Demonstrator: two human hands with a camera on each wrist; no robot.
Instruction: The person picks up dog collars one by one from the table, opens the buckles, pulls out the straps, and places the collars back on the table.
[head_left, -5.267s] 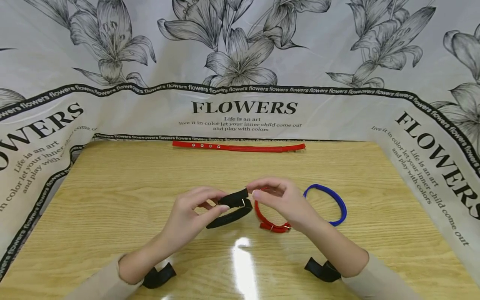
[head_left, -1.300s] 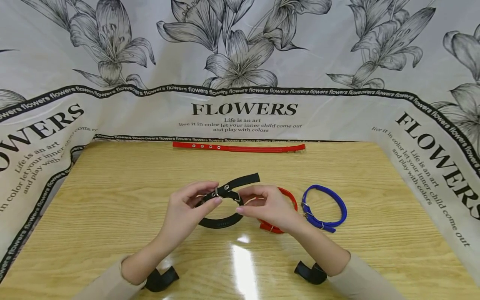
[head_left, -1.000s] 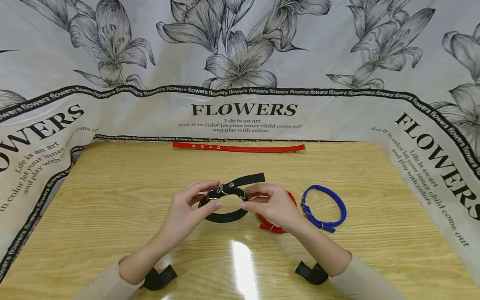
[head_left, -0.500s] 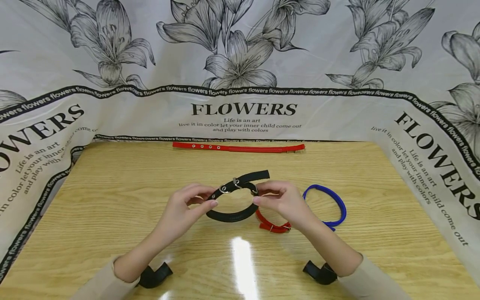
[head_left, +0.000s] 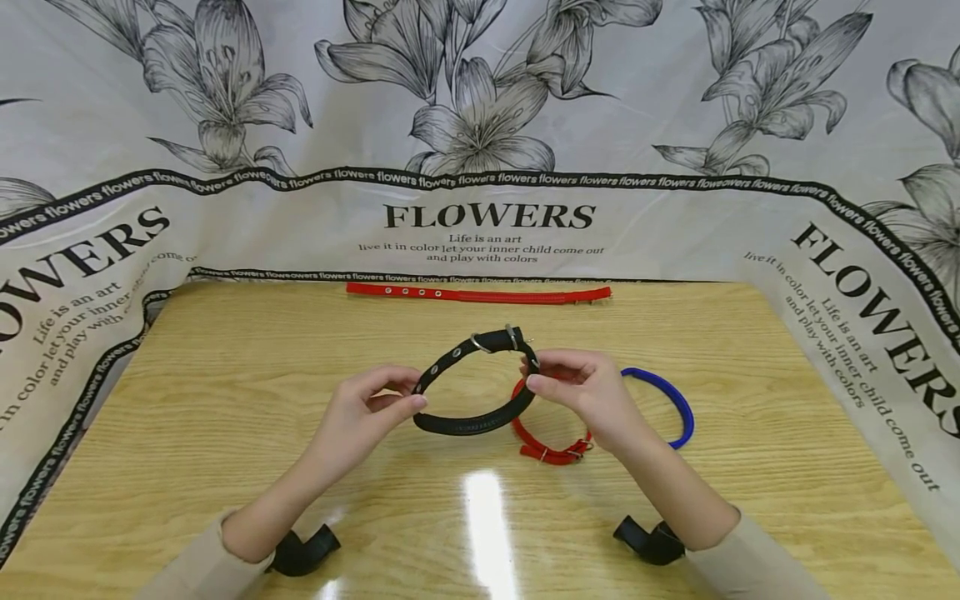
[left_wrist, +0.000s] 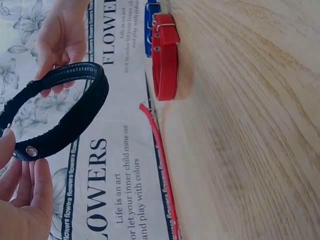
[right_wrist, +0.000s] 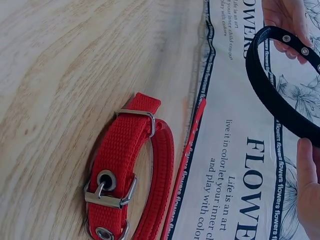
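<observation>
Buckle [head_left: 513, 337] shifted twd R hand [head_left: 588, 390], blk collar [head_left: 465, 426] btwn, L hand [head_left: 369, 410] opp.

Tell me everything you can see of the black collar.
The black collar is a webbing-like band in an open loop, its near stretch thicker, with faint marks too small to read. Metal-rimmed eyelets dot its thinner part; a metal ring and buckle sit on the far side. I cannot tell whether the buckle is fastened. It is held above the table, pinched in the left grip and right grip; nothing else visibly touches it.
</observation>
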